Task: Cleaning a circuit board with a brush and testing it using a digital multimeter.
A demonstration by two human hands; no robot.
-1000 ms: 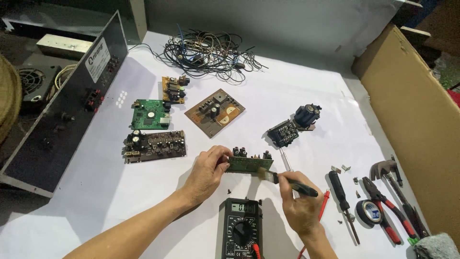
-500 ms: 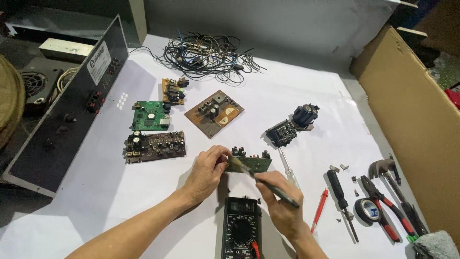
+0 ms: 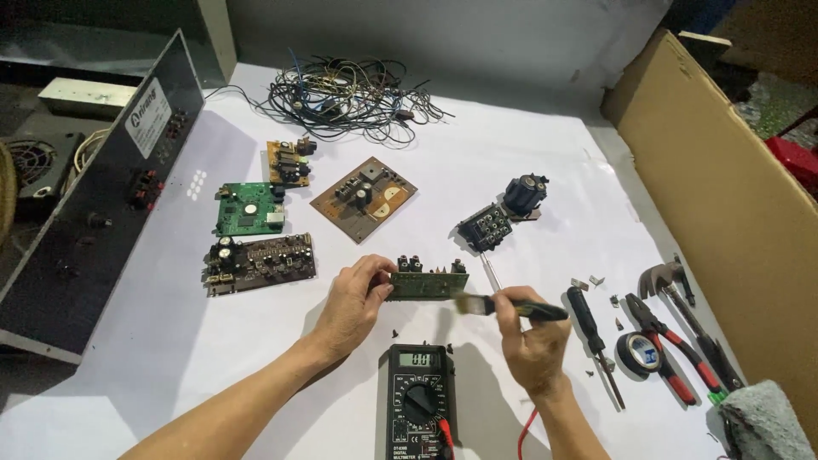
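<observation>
Board (image 3: 429,284) sits edge-up just above the meter (image 3: 420,400), left hand (image 3: 354,305) fingers clamped on its left end. Right hand (image 3: 532,341) fingers grip a brush (image 3: 511,307), bristles at its right end; cleaning looks underway. Three boards (image 3: 260,262) lie untouched beyond the left fingers.

White tabletop (image 3: 528,170), cardboard sheet (image 3: 724,187) alongside.

Right hand (image 3: 532,336) with brush (image 3: 511,307) now higher, at board (image 3: 429,284).
</observation>
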